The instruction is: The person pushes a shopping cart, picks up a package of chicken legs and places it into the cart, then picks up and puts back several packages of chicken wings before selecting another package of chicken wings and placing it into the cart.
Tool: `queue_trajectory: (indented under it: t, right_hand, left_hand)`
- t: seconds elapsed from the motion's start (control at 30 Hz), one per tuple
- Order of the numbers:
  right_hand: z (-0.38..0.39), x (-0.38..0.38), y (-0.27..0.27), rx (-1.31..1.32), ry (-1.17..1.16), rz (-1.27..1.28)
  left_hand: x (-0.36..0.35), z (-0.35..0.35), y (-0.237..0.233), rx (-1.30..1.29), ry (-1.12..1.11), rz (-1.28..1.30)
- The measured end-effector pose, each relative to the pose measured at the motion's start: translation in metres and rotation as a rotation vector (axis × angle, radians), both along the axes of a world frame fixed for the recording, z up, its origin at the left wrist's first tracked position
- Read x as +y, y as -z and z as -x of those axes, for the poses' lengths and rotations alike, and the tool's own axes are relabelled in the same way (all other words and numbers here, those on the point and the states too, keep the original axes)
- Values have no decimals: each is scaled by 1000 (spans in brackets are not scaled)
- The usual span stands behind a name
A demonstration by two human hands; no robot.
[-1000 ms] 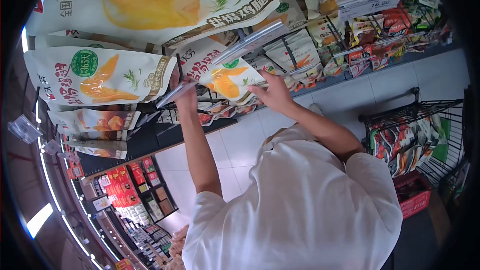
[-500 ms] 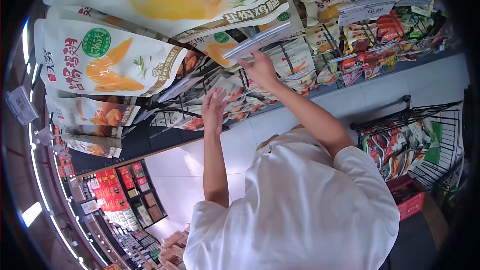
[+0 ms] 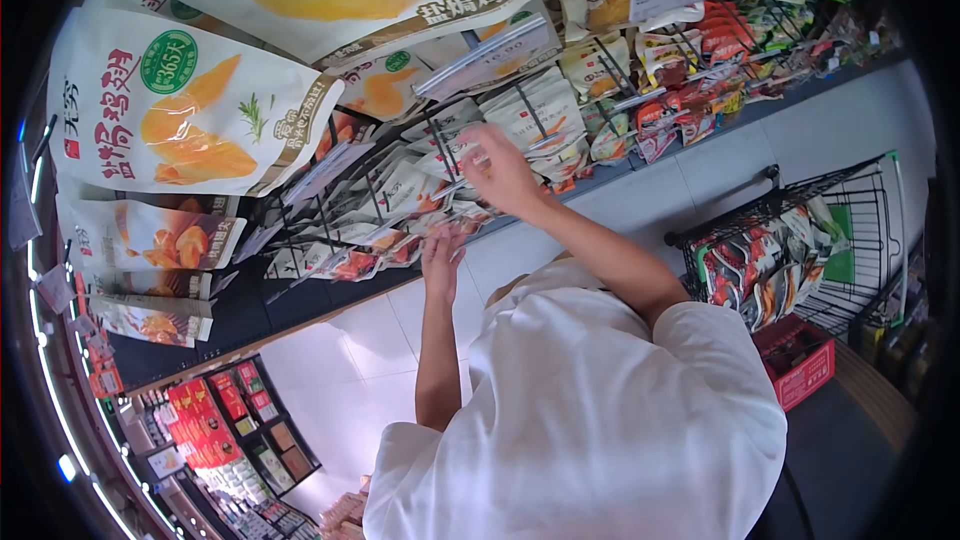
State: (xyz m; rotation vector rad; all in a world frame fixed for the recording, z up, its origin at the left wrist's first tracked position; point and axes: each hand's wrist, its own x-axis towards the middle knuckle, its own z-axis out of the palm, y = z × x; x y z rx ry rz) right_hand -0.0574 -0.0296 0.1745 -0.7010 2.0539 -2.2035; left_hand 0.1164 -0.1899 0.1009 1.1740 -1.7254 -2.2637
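My left hand [image 3: 441, 258] is at the lower row of hanging snack packets [image 3: 395, 188], fingers slightly bent and apart, with nothing visible in it. Above and to its right, my right hand [image 3: 500, 172] is in front of white packets [image 3: 535, 115] on hooks. Its fingers are bent and smeared by motion, so whether they touch or grip a packet cannot be made out. A price tag holder [image 3: 490, 58] sticks out above my right hand. Large white pouches with chicken wing pictures [image 3: 190, 100] hang at the upper left.
A black wire cart [image 3: 850, 250] holding many packets stands at the right, beside a red crate [image 3: 795, 360]. More colourful packets [image 3: 720, 30] hang at the upper right. Red boxes [image 3: 205, 425] fill a shelf at the lower left. Pale floor tiles [image 3: 340, 340] lie below the rack.
My right hand has come off the price tag holder and moved down to the packets. My left hand has dropped lower. The view has shifted, moving the rack and cart leftward.
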Motion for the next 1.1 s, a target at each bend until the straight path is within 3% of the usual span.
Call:
queue_trajectory:
  t: [0.1, 0.2, 0.23, 0.27, 0.3, 0.4, 0.6, 0.7, 0.73, 0.77, 0.83, 0.87, 0.93, 1.0, 1.1]
  right_hand:
    - [-21, 18, 26, 160, -172, -18]
    - [-52, 55, 52, 222, -179, -320]
    - [-62, 72, 62, 312, -182, -401]
    - [-73, 91, 74, 402, -185, -484]
    - [-85, 110, 90, 326, -193, -525]
    - [-115, 177, 157, 320, -30, -690]
    - [-209, 285, 211, -125, 828, -1241]
    - [-269, 311, 236, -414, 845, -1494]
    - [-280, 315, 219, -593, 643, -1541]
    - [-290, 322, 233, -530, 643, -1509]
    - [-293, 327, 244, -538, 640, -1433]
    - [-283, 328, 242, -608, 650, -1383]
    - [-277, 338, 229, -762, 651, -1322]
    - [-286, 335, 203, -1029, 514, -1558]
    - [-276, 342, 211, -1041, 462, -1568]
  left_hand:
    - [-3, -30, 49, -131, 73, 16]
    - [-30, -100, 136, -339, 173, 27]
    - [-42, -137, 168, -373, 313, 130]
    - [-73, -185, 226, -401, 823, 546]
    - [-101, -229, 275, -335, 1217, 1055]
    - [-84, -270, 276, -600, 1117, 867]
    - [-91, -268, 275, -597, 1081, 771]
    - [-98, -240, 284, -410, 1159, 834]
    - [-100, -227, 286, -319, 1174, 836]
    - [-98, -213, 290, -236, 1159, 773]
    - [-78, -180, 291, -220, 678, -12]
    - [-53, -156, 253, -382, 472, -134]
    - [-25, -130, 235, -331, 474, -83]
    - [-7, -127, 225, -290, 545, -88]
    - [6, -143, 226, -306, 540, -138]
